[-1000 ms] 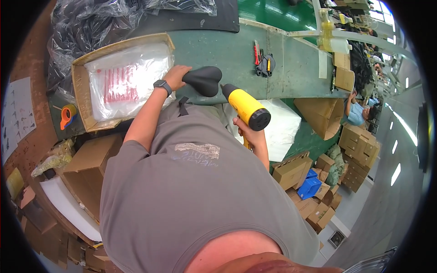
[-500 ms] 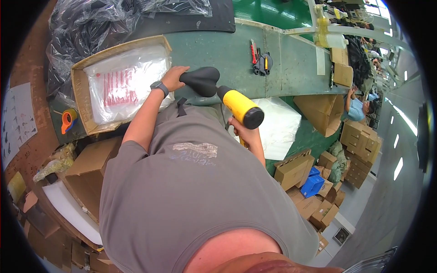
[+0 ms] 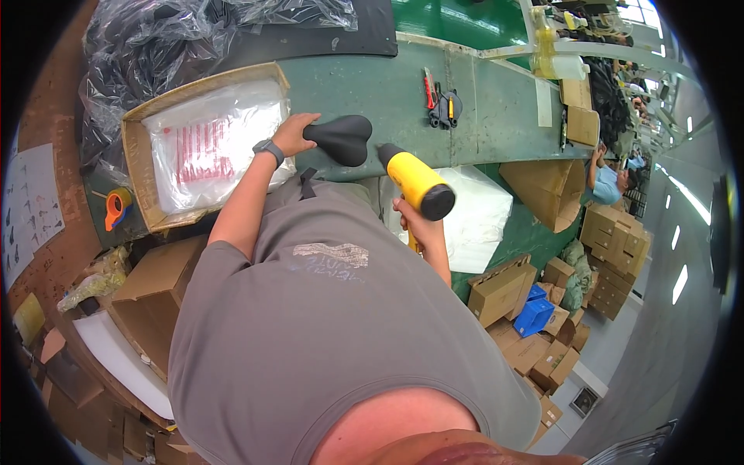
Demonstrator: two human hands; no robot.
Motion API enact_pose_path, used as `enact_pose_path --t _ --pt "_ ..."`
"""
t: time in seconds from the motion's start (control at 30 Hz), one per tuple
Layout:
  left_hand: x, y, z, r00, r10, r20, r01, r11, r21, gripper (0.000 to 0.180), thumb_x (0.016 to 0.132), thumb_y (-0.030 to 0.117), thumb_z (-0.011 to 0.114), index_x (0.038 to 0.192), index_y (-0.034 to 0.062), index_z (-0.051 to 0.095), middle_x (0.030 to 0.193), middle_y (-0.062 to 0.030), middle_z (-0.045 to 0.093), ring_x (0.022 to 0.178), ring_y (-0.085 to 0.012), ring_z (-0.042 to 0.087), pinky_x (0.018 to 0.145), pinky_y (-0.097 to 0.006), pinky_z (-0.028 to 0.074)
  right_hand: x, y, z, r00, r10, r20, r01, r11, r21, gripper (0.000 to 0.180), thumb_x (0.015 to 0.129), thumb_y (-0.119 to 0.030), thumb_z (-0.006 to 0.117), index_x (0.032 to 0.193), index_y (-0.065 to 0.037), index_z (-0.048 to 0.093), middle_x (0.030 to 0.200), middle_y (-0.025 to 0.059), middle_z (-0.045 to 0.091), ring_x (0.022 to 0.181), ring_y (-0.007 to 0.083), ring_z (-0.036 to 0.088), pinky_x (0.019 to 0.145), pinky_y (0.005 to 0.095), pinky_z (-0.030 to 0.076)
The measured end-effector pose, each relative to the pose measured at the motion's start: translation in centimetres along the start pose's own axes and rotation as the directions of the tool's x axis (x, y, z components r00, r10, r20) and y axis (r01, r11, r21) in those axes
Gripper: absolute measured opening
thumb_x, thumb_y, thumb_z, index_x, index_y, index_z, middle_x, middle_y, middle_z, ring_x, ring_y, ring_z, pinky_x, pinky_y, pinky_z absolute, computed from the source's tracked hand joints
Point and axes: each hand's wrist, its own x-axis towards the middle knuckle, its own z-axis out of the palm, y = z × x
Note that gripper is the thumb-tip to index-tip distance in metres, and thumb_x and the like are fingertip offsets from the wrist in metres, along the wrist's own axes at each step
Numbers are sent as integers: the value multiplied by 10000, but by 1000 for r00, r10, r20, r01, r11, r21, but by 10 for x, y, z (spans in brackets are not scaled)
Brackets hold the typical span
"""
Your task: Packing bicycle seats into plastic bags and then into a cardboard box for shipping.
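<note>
The left hand (image 3: 296, 135) grips the black bike seat (image 3: 342, 141) by its narrow end while the right hand (image 3: 422, 227) clasps the yellow heat gun (image 3: 416, 180), best swept evenly without touching.

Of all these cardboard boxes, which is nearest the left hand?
The shallow open box on the green table, right beside the left hand. It holds clear plastic with red markings; the other boxes are farther away.

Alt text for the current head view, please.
A person's left hand holds a black saddle by its narrow end while the right hand grips a yellow heat gun, nozzle toward it. At left, an open cardboard box; a red cutter lies on the green workbench.
</note>
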Motion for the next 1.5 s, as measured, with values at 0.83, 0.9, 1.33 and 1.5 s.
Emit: enact_pose_path --t 0.83,0.9,1.33,1.5 --pt "-26 37 -25 983 104 -150 -27 895 445 747 693 102 869 1391 79 604 1407 -113 599 1360 -331 515 1169 -476 394 10 -15 2 990 89 110 -113 963 246 219 877 -146 809 1020 -48 676 815 21 699 553 88 572 504 262 452" --pt "-25 34 -24 984 97 -148 -25 904 427 754 691 95 867 1395 74 599 1409 -113 598 1361 -333 515 1168 -472 397 14 -5 6 996 -31 86 30 999 15 232 879 -146 810 1041 -53 672 836 31 708 565 92 584 514 255 453" --pt "-39 38 -32 971 89 -222 2 924 382 744 696 32 824 1398 42 581 1421 -143 585 1366 -353 509 1173 -469 405 8 -34 13 970 102 222 -149 967 207 208 890 -167 819 1012 -64 684 790 2 678 547 76 558 493 245 434" --pt "-35 36 -30 985 84 -149 -16 915 404 784 717 61 826 1450 52 545 1467 -142 561 1416 -348 473 1209 -470 364 8 -14 6 979 95 180 -125 978 164 179 892 -146 803 991 -57 683 789 2 679 545 78 560 495 239 434"
